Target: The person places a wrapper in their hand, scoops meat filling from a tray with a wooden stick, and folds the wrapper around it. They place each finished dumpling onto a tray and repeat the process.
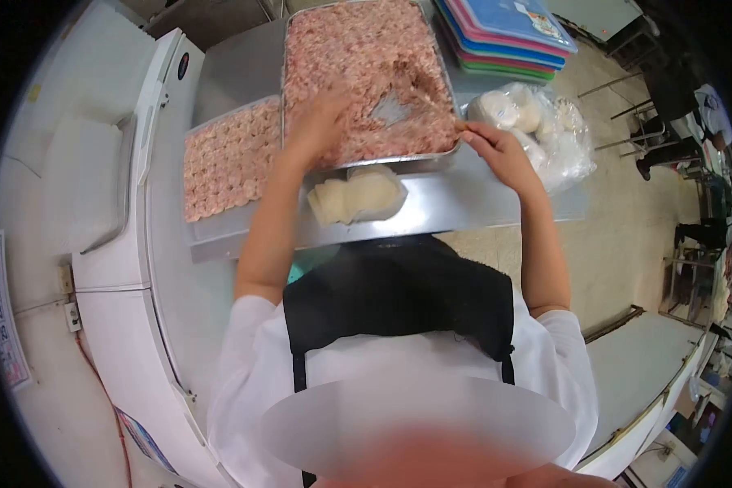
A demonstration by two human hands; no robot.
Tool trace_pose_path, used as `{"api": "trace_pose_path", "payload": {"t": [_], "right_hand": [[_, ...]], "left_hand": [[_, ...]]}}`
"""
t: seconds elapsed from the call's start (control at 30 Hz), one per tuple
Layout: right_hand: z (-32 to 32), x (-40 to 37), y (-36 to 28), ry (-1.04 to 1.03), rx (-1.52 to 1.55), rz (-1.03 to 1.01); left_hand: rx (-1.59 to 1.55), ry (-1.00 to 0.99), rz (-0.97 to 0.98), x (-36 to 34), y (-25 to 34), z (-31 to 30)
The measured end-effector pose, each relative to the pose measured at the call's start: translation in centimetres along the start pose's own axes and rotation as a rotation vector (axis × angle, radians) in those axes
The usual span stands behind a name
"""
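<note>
A large metal tray (pixel 366 160) holds a deep layer of pink minced meat (pixel 350 41), with a hollow showing bare metal toward its right side. My right hand (pixel 500 152) is closed at the tray's front right corner, pinching the end of a thin stick-like tool (pixel 433 104) that points into the meat. Over the meat's front left part is my left hand (pixel 325 122), smeared by motion, so its fingers cannot be made out. Just in front of the tray lies a stack of pale round dough wrappers (pixel 358 198).
To the left, a shallow tray (pixel 207 228) carries rows of small meat-filled dumplings (pixel 232 159). A clear plastic bag (pixel 565 150) with white round packs lies at right. Coloured plastic lids (pixel 504 37) are stacked behind it. A white refrigerator (pixel 114 325) borders the steel table (pixel 464 202) at left.
</note>
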State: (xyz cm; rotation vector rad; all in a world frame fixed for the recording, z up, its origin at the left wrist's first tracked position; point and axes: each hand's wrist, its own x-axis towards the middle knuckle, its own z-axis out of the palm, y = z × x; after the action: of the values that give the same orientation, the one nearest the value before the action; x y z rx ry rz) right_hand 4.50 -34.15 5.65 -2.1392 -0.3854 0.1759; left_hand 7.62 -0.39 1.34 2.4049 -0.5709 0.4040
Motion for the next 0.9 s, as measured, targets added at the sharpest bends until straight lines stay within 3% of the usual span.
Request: {"api": "trace_pose_path", "payload": {"t": [0.13, 0.2, 0.33, 0.37, 0.43, 0.57, 0.67, 0.77, 0.9], "right_hand": [[-3.0, 2.6, 1.5, -0.075, -0.484, -0.089], [-4.6, 5.0, 1.9, -0.077, -0.751, -0.073], [-6.8, 8.7, 2.6, 0.020, -1.054, -0.332], [-6.2, 9.1, 3.4, 0.050, -1.018, -0.471], [-4.6, 7.8, 0.8, -0.047, -1.038, -0.476], [-3.0, 7.0, 2.1, -0.085, -0.931, -0.586], [-1.6, 5.9, 1.8, -0.069, -0.869, -0.544], [1.7, 4.4, 1.5, -0.147, -0.727, -0.550], [1.6, 6.3, 1.9, -0.299, -0.765, -0.443]], "left_hand": [[0.099, 0.155, -0.007, -1.5, 4.9, -0.1], [-0.011, 0.017, -0.089, -3.9, 6.7, 0.0], [-0.234, -0.313, -0.385, -7.5, 8.9, 1.2], [-0.175, -0.333, -0.377, -8.3, 8.8, 1.8], [-0.052, -0.365, -0.360, -9.5, 8.2, 2.8], [-0.002, -0.174, -0.321, -10.2, 8.9, 4.6], [0.033, -0.168, -0.332, -10.8, 8.5, 5.4], [0.004, -0.217, -0.351, -11.3, 6.9, 5.6], [-0.060, -0.242, -0.386, -10.5, 7.2, 4.9]]}}
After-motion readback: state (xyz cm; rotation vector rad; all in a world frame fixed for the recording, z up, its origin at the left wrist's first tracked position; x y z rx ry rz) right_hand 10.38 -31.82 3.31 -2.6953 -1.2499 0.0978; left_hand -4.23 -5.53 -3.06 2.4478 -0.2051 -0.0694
